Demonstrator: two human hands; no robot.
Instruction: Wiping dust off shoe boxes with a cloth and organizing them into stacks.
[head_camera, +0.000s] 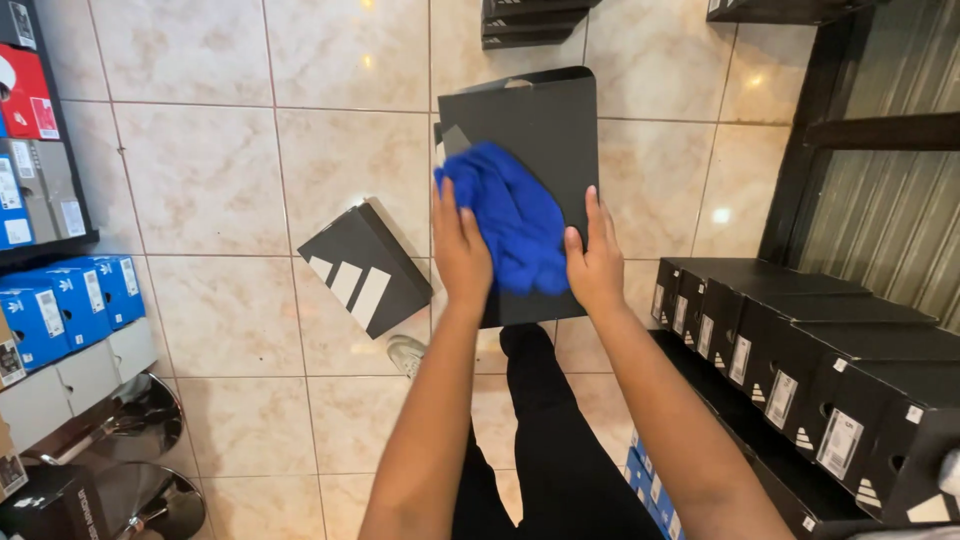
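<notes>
I hold a flat black shoebox (545, 120) out in front of me above the tiled floor. A crumpled blue cloth (512, 215) lies on its top face. My left hand (458, 248) presses on the cloth's left side and grips the box's near left edge. My right hand (594, 260) clasps the near right edge of the box, fingers spread beside the cloth.
A black box lid with white stripes (365, 268) lies on the floor to the left. Black shoeboxes (800, 350) line a low shelf on the right; blue, grey and red boxes (60, 300) fill shelves on the left. Chrome stools (140, 460) stand at lower left.
</notes>
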